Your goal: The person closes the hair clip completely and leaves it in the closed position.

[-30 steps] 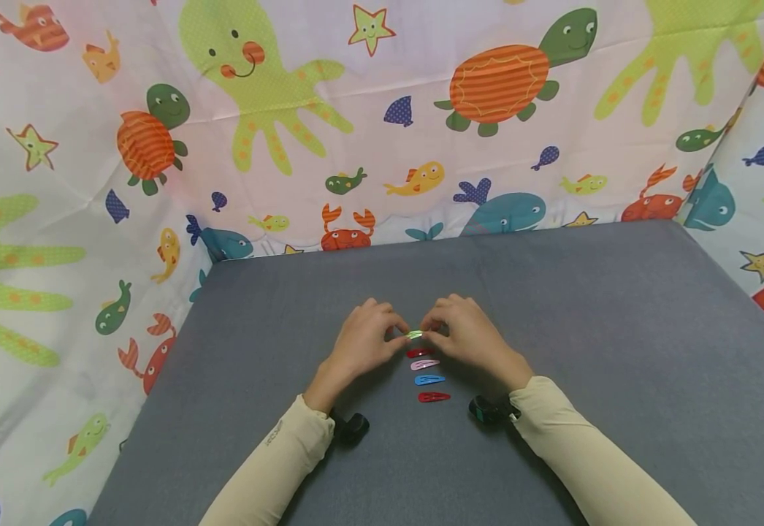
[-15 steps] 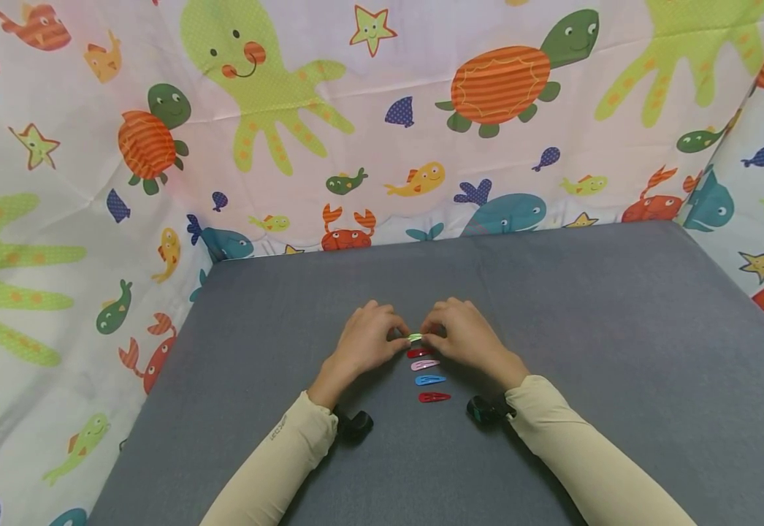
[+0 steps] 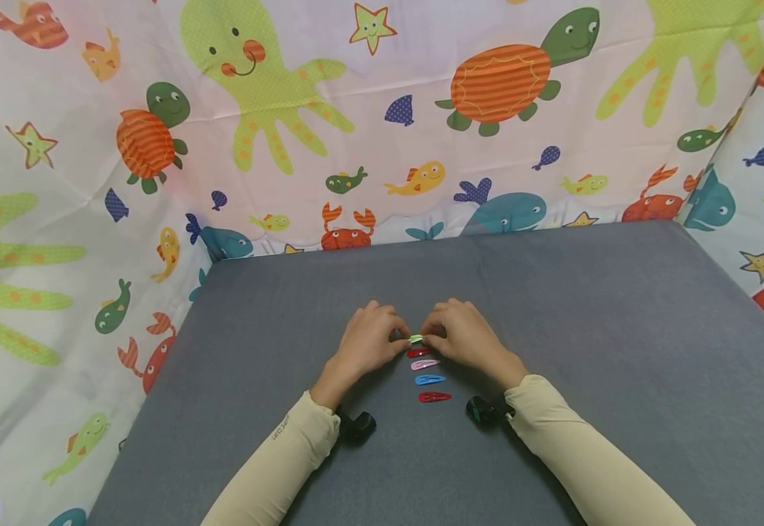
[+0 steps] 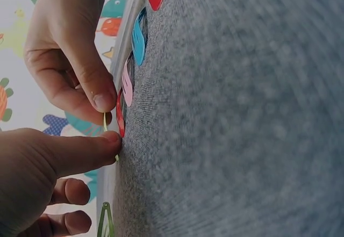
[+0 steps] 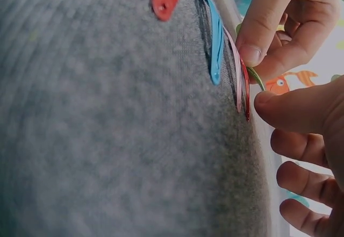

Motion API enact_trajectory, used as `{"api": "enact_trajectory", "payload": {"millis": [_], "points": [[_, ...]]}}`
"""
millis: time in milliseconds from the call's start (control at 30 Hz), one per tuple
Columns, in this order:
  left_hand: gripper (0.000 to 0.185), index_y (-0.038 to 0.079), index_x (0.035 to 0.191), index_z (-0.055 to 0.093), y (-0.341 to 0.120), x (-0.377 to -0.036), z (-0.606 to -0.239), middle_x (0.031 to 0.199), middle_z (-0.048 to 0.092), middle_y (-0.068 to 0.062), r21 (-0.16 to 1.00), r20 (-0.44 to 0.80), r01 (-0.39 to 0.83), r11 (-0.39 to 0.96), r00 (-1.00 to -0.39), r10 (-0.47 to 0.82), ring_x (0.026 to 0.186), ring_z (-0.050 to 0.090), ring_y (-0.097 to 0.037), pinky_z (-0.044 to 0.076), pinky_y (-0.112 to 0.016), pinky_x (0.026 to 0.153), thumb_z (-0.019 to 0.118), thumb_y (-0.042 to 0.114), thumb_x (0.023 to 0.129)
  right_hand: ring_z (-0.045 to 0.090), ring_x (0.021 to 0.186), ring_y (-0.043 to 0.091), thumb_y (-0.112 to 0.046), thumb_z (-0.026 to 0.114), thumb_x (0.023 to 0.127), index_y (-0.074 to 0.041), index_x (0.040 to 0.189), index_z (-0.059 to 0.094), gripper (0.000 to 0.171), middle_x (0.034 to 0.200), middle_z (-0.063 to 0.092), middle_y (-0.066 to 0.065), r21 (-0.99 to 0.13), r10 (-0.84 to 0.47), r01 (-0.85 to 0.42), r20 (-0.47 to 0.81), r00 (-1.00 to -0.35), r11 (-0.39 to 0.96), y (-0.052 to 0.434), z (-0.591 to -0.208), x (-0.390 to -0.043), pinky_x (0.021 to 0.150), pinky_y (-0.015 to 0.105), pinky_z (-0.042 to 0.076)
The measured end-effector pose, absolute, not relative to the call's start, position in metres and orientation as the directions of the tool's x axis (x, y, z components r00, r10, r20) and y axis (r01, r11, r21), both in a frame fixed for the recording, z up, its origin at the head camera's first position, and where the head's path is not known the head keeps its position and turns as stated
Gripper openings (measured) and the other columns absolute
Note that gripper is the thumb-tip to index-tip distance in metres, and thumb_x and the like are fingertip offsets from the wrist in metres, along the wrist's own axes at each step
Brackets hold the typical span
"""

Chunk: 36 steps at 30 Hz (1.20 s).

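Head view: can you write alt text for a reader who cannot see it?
Two hands, the left hand and the right hand, pinch a small green hair clip between them over a grey table. Nearer the person, four more clips lie in a row: red, pink, blue, red.

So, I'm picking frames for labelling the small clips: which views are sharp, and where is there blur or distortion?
Head view: evenly lit, sharp, wide-angle bend at the edges; the green metal hair clip is tiny between the left hand and right hand. Left wrist view: fingers sharp, grey felt mat blurred up close. Right wrist view: blue hair clip fairly clear, near mat soft.
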<state>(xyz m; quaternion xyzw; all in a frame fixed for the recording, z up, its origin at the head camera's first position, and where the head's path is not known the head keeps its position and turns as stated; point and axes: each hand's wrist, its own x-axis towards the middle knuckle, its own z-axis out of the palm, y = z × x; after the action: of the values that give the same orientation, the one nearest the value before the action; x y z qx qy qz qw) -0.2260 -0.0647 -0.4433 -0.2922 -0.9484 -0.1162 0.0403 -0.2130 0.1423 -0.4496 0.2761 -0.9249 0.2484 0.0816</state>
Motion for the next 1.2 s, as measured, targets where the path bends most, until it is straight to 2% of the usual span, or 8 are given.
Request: {"api": "enact_trajectory", "payload": {"millis": [500,1200], "points": [[0.015,0.025,0.093,0.084,-0.0626,-0.2252,-0.4409,0.085,0.069,0.005,0.244,0.121,0.522,0.817,-0.853,0.508,0.073,0.045,-0.013,0.032,-0.03,0.064,0.086,0.035,0.082,0.062,0.086,0.021,-0.015,0.082,0.083,-0.017,0.089,0.082,0.006,0.088,0.074,-0.004,-0.474,-0.445,-0.505,0.241,-0.862,0.721,0.1434,-0.4518,-0.2136,0.08,0.047,0.046],[0.017,0.025,0.092,0.084,-0.0632,-0.2254,-0.4415,0.086,0.071,0.006,0.254,0.139,0.523,0.814,-0.852,0.504,0.071,0.045,-0.013,0.032,-0.029,0.062,0.087,0.038,0.08,0.063,0.089,0.022,-0.015,0.082,0.084,-0.014,0.092,0.082,0.008,0.09,0.074,-0.002,-0.503,-0.432,-0.479,0.216,-0.876,0.72,0.1422,-0.4487,-0.2116,0.08,0.046,0.044]]}}
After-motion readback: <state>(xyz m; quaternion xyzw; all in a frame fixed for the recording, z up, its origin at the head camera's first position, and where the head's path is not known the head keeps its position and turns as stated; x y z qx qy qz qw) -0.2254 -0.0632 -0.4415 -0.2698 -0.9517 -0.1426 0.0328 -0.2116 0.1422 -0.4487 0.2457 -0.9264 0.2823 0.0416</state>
